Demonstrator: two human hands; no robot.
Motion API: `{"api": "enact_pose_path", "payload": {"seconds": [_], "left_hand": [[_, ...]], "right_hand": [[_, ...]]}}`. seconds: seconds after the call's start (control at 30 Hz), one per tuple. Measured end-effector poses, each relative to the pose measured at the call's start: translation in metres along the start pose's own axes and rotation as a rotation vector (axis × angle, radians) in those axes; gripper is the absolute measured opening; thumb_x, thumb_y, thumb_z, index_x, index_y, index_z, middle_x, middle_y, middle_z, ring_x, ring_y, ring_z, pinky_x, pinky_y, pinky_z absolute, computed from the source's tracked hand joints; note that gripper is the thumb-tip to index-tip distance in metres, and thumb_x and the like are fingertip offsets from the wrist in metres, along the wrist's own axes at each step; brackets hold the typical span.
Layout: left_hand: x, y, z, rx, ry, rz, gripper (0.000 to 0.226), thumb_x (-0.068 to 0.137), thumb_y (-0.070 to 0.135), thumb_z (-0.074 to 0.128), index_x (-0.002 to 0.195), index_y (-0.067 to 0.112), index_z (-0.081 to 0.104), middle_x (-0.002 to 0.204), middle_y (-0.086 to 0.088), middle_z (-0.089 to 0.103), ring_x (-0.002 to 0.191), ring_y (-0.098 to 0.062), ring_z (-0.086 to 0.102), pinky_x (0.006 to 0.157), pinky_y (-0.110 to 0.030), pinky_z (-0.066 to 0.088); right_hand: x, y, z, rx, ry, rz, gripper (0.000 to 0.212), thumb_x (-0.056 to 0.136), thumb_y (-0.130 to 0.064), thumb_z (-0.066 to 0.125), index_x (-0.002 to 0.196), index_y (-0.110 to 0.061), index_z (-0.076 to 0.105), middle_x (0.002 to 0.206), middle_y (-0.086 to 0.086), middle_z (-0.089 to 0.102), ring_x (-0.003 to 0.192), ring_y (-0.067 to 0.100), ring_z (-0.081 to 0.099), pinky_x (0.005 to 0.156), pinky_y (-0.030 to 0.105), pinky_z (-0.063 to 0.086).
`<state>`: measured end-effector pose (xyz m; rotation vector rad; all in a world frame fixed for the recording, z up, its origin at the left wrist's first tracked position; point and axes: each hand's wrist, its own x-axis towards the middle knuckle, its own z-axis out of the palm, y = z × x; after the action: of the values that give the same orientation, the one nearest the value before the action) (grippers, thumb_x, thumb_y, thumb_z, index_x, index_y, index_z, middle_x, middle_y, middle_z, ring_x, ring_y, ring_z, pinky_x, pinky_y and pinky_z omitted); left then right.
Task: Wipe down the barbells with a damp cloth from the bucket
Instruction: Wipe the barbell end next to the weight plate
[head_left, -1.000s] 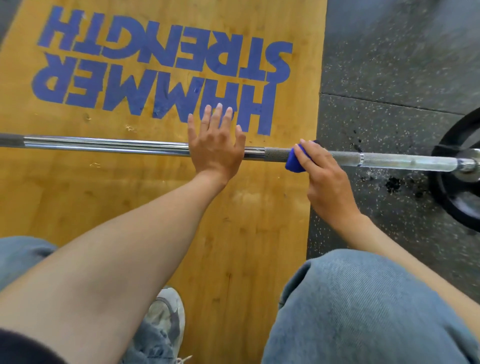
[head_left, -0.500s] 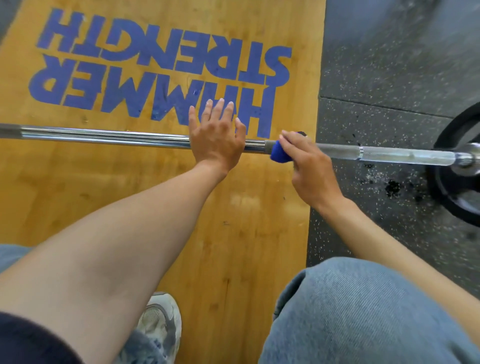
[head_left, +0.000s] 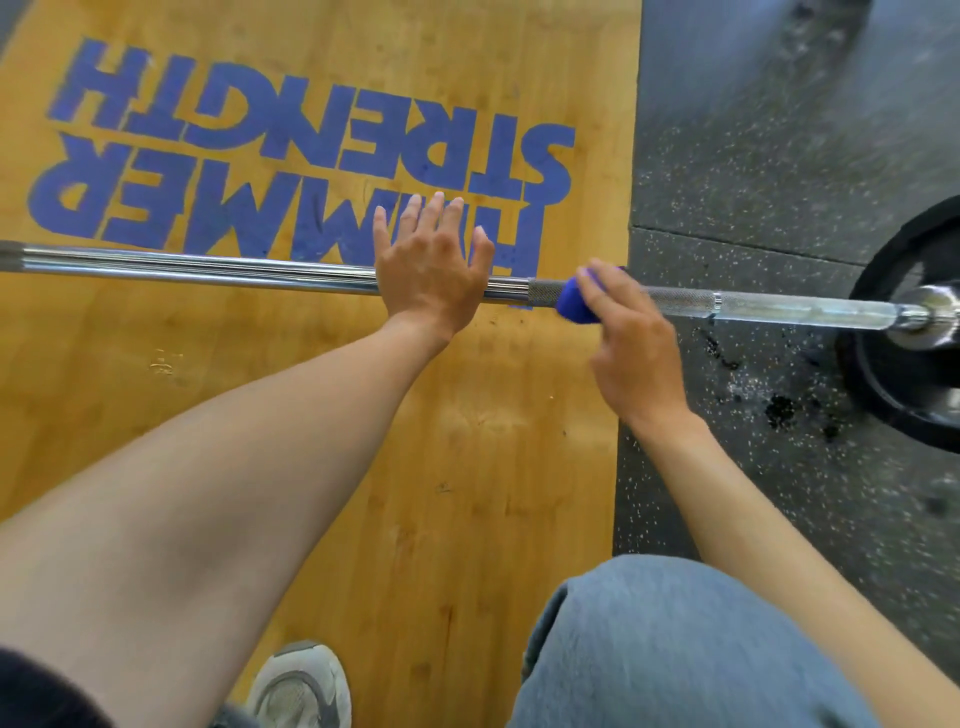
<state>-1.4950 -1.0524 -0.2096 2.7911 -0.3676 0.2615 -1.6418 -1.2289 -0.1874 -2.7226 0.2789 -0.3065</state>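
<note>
Lying across the wooden platform (head_left: 441, 493) and out over the speckled rubber floor (head_left: 779, 156), the barbell (head_left: 208, 267) is seen running from the left edge of the view to a black weight plate (head_left: 893, 364) at the right. The left hand (head_left: 431, 265) is laid flat on the smooth chrome shaft, fingers straight and spread, pointing away from the person; nothing is gripped by it. Just to its right, on the knurled section, a blue cloth (head_left: 571, 306) is wrapped against the bar and held there by the right hand (head_left: 634, 348), whose fingers are curled over it from above. The hand is slightly blurred, so how far the thumb goes round the bar cannot be told. Dark wet spots are seen on the rubber floor below the bar's right end. Blue lettering reading HAMMER STRENGTH (head_left: 291, 156) is printed upside down on the platform beyond the bar. A grey shoe (head_left: 301, 686) and a denim-clad knee (head_left: 675, 649) are seen at the bottom.
</note>
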Motion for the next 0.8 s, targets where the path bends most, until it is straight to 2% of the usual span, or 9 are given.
{"api": "enact_pose_path", "payload": {"seconds": [0.1, 0.17, 0.27, 0.3, 0.37, 0.43, 0.47, 0.67, 0.8], "left_hand": [[0.001, 0.001, 0.006, -0.001, 0.073, 0.084, 0.052, 0.104, 0.045, 0.033, 0.136, 0.017, 0.063, 0.149, -0.005, 0.055, 0.144, -0.024, 0.044, 0.123, -0.053, 0.017], [0.000, 0.002, 0.012, 0.040, 0.094, 0.173, 0.050, 0.106, 0.039, 0.031, 0.135, 0.018, 0.065, 0.151, -0.006, 0.053, 0.145, -0.025, 0.042, 0.122, -0.056, 0.022], [0.009, 0.001, 0.014, 0.054, 0.079, 0.219, 0.050, 0.106, 0.034, 0.028, 0.137, 0.018, 0.064, 0.155, -0.007, 0.049, 0.148, -0.026, 0.038, 0.121, -0.058, 0.022], [0.012, 0.002, 0.013, 0.057, 0.063, 0.215, 0.051, 0.106, 0.034, 0.027, 0.139, 0.017, 0.062, 0.155, -0.007, 0.048, 0.149, -0.026, 0.037, 0.122, -0.057, 0.021], [0.020, 0.003, 0.011, 0.065, 0.012, 0.195, 0.053, 0.106, 0.035, 0.024, 0.143, 0.017, 0.059, 0.157, -0.007, 0.046, 0.150, -0.025, 0.035, 0.123, -0.056, 0.019], [0.026, 0.003, 0.011, 0.068, -0.063, 0.188, 0.056, 0.106, 0.035, 0.020, 0.146, 0.018, 0.055, 0.158, -0.006, 0.044, 0.151, -0.025, 0.032, 0.124, -0.055, 0.015], [0.030, 0.005, 0.012, 0.066, -0.097, 0.187, 0.057, 0.106, 0.036, 0.018, 0.147, 0.018, 0.054, 0.159, -0.006, 0.044, 0.151, -0.025, 0.032, 0.124, -0.054, 0.014], [0.062, 0.007, 0.015, 0.029, -0.215, 0.146, 0.053, 0.107, 0.037, 0.023, 0.144, 0.019, 0.056, 0.156, -0.006, 0.048, 0.149, -0.026, 0.036, 0.123, -0.058, 0.018], [0.085, 0.010, 0.010, 0.008, -0.298, 0.138, 0.054, 0.107, 0.038, 0.021, 0.147, 0.020, 0.053, 0.158, -0.004, 0.045, 0.151, -0.025, 0.033, 0.123, -0.056, 0.014]], "right_hand": [[0.005, 0.029, -0.007, -0.069, 0.173, 0.299, 0.059, 0.089, 0.018, 0.049, 0.144, -0.004, 0.054, 0.151, 0.012, 0.050, 0.143, 0.031, 0.042, 0.120, 0.045, 0.033], [0.011, 0.011, 0.008, -0.101, 0.200, 0.253, 0.054, 0.091, 0.017, 0.050, 0.142, -0.002, 0.055, 0.148, 0.013, 0.052, 0.142, 0.032, 0.043, 0.120, 0.044, 0.033], [0.020, -0.016, 0.023, -0.087, 0.028, -0.122, 0.062, 0.087, 0.017, 0.049, 0.145, -0.004, 0.053, 0.152, 0.012, 0.048, 0.144, 0.031, 0.041, 0.119, 0.042, 0.035], [0.027, -0.013, 0.018, -0.101, -0.028, -0.168, 0.065, 0.085, 0.017, 0.051, 0.146, -0.006, 0.052, 0.154, 0.011, 0.047, 0.145, 0.030, 0.041, 0.117, 0.043, 0.038], [0.040, 0.001, 0.006, -0.115, -0.044, -0.016, 0.068, 0.084, 0.020, 0.053, 0.146, -0.009, 0.053, 0.154, 0.009, 0.047, 0.143, 0.030, 0.043, 0.111, 0.046, 0.045], [0.046, 0.007, 0.000, -0.132, 0.012, 0.199, 0.065, 0.083, 0.022, 0.051, 0.143, -0.004, 0.055, 0.150, 0.013, 0.051, 0.140, 0.033, 0.045, 0.111, 0.049, 0.044], [0.050, 0.003, 0.000, -0.144, 0.017, 0.228, 0.062, 0.084, 0.023, 0.051, 0.141, -0.002, 0.055, 0.149, 0.014, 0.052, 0.140, 0.035, 0.046, 0.113, 0.049, 0.042], [0.099, -0.020, -0.012, -0.208, -0.360, -0.097, 0.076, 0.083, 0.021, 0.054, 0.153, -0.008, 0.043, 0.159, 0.005, 0.041, 0.145, 0.027, 0.040, 0.113, 0.039, 0.039], [0.121, -0.006, -0.022, -0.269, -0.407, -0.009, 0.079, 0.084, 0.020, 0.052, 0.155, -0.010, 0.038, 0.159, 0.004, 0.040, 0.141, 0.029, 0.043, 0.111, 0.041, 0.044]]}}
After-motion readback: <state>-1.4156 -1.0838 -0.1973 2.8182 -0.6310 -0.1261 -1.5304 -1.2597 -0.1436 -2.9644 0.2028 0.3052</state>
